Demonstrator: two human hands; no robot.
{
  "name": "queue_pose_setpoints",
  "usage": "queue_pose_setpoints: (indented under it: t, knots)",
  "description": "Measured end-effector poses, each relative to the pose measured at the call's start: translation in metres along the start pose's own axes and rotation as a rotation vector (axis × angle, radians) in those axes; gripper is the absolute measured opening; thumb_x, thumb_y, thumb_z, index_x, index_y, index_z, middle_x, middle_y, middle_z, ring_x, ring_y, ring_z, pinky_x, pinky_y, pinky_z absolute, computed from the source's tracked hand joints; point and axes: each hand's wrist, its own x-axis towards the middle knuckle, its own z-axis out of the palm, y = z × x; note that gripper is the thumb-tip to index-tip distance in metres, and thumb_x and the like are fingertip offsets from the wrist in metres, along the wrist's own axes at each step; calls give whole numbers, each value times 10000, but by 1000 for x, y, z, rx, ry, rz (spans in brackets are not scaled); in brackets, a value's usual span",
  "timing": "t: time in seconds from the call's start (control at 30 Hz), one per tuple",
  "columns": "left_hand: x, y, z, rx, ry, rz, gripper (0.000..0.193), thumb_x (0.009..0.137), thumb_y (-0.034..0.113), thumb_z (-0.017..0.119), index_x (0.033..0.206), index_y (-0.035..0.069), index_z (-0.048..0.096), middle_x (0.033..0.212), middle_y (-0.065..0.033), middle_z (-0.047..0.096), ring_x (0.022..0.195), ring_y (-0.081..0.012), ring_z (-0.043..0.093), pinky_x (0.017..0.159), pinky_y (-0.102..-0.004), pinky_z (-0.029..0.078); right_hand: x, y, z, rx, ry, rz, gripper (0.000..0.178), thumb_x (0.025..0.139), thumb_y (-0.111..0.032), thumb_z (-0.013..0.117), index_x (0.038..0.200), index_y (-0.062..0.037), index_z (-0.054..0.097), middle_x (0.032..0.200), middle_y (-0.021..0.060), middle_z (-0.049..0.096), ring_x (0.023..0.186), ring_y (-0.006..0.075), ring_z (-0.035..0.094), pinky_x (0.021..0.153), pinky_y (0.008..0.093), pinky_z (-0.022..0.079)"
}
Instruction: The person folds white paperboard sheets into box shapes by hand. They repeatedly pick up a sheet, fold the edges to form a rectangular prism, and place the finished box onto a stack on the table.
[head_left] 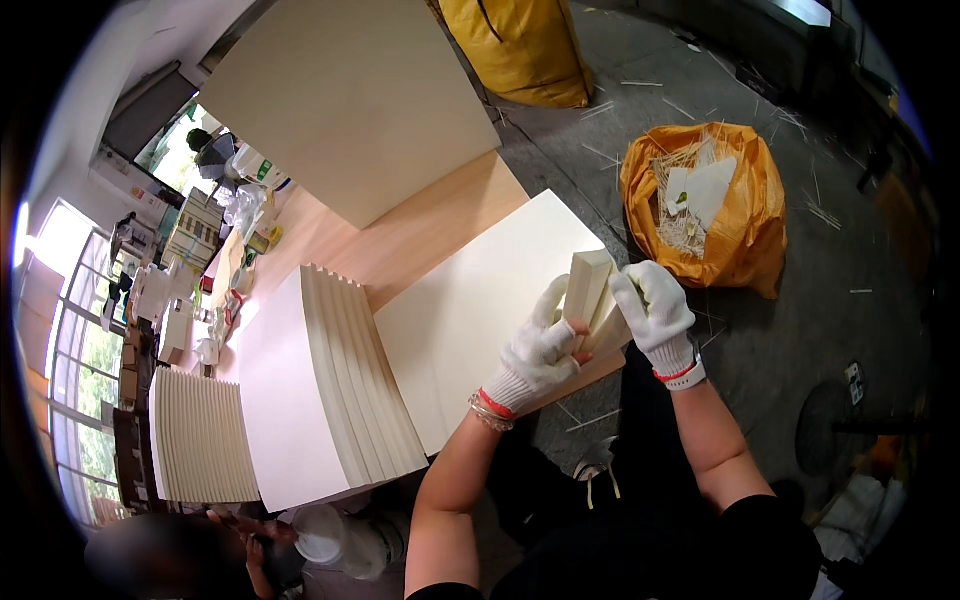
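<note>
Both of my hands wear white knit gloves, and some fingertips of the left one are bare. My left hand [537, 350] is closed around the near left side of a folded cream card piece [588, 288], which stands up at the right end of a large pale sheet [490, 290]. My right hand [655, 312] pinches the right edge of the same piece, with its fingers bent inward. Whether the folded piece is joined to the sheet under it, I cannot tell. The sheet lies on a light wood table [480, 195].
Left of the sheet are two stacks of pale folded card, a larger stack [345, 380] and a smaller stack [205, 435]. A big board [350, 100] stands behind. An orange bag [765, 215] of scraps and a yellow sack [520, 50] sit on the strip-littered floor [830, 270]. Another person is at lower left.
</note>
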Motion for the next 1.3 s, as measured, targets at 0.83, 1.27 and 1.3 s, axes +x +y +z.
queue_pose_setpoints:
  t: [0.83, 1.27, 1.3]
  knots:
    - [-28, 7, 3, 632, 272, 76, 387, 897, 106, 578, 1278, 58, 530, 1042, -131, 642, 874, -284, 657, 729, -343, 550, -75, -41, 59, -188, -546, -411, 301, 890, -285, 651, 1074, -47, 670, 1032, 173, 665, 918, 368, 640, 790, 521, 497]
    - [-80, 59, -119, 206, 1124, -24, 514, 825, -70, 669, 1319, 31, 565, 1007, -118, 679, 834, -165, 659, 673, -296, 536, -114, -115, 116, -110, -711, -807, 631, 715, -394, 774, 1232, -88, 581, 1155, 81, 575, 1063, 297, 535, 941, 589, 397]
    - [-83, 57, -126, 169, 1144, -50, 493, 854, -66, 660, 1329, 18, 554, 1048, -85, 680, 889, -133, 643, 728, -270, 527, -112, -116, 115, -105, -724, -817, 629, 715, -396, 774, 1227, -88, 579, 1146, 80, 576, 1063, 295, 535, 941, 591, 396]
